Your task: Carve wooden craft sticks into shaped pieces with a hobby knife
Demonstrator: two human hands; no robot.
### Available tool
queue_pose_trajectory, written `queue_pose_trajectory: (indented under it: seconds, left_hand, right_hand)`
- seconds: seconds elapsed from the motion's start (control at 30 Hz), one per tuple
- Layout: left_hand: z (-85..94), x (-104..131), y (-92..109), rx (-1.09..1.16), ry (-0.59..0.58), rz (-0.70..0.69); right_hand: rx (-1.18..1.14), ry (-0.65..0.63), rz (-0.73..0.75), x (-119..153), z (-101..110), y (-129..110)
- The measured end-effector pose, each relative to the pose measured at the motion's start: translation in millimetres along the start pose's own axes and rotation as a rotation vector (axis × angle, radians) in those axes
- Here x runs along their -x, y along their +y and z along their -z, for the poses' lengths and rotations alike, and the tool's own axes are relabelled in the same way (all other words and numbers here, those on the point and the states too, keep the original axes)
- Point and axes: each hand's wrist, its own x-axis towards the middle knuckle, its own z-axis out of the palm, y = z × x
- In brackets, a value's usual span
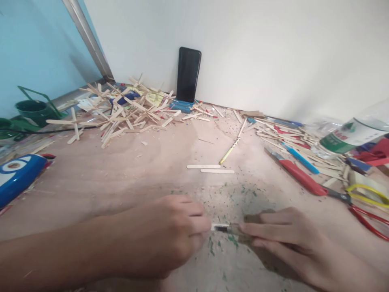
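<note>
Near the front of the table, my left hand (179, 233) is closed on one end of a pale craft stick (213, 227). The fingers of my right hand (282, 235) pinch a small dark, flat tool (223, 229) that lies against the stick; blur hides its exact shape. Brownish material shows beneath my right fingers. Green specks are scattered around both hands. Two loose craft sticks (203, 166) lie side by side beyond them, with a gold twisted rod (230, 151) behind.
Piled craft sticks (133, 109) and an upright phone (188, 75) stand at the back. To the right are a red-handled knife (304, 177), scissors (366, 219) and a plastic bottle (352, 134). A blue object (22, 178) sits left.
</note>
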Motion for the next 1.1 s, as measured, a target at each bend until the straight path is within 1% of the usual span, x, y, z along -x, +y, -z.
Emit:
queue_pose_trajectory:
  seconds: [0.07,0.17,0.27,0.4,0.47,0.53,0.7,0.83,0.9,1.0,1.1]
  left_hand:
    - [0.7,-0.4,-1.6,0.002,0.009,0.002]
    - [1.6,-0.5,-2.8,0.003,0.023,0.001]
    - [1.7,-1.0,-2.2,0.007,0.033,-0.002]
    - [1.7,-2.4,-0.1,-0.006,-0.014,-0.006]
    - [1.7,-2.8,0.3,-0.017,-0.006,-0.014]
    - [1.3,-2.7,-0.2,-0.021,0.015,-0.023]
    - [-0.8,-2.9,-1.2,-0.049,0.037,-0.035]
    - [-2.0,-3.9,-0.5,-0.063,0.043,-0.041]
    - [-2.1,-4.0,-0.4,-0.058,0.046,-0.038]
    - [-2.2,-3.4,-0.5,-0.059,0.044,-0.033]
    - [-3.2,-2.6,-0.7,-0.063,0.053,-0.039]
  right_hand:
    - [-0.074,-0.004,-0.017,-0.2,-1.6,0.7]
    - [-0.154,-0.049,-0.048,-2.6,-0.9,3.6]
    - [-0.155,-0.076,-0.055,-5.8,2.6,4.0]
    - [-0.125,-0.121,-0.076,-8.0,3.6,0.1]
    - [-0.108,-0.093,-0.055,-7.5,1.8,0.2]
    - [-0.067,-0.052,-0.002,-6.3,0.0,2.6]
    - [0.046,-0.009,0.06,-6.7,-0.5,8.7]
    - [0.02,-0.006,0.109,-9.1,-1.5,8.7]
    - [0.012,-0.021,0.096,-9.0,-2.5,7.7]
    - [0.018,-0.007,0.039,-6.6,-3.2,5.6]
    - [-0.036,-0.044,-0.018,-3.1,-3.7,4.3]
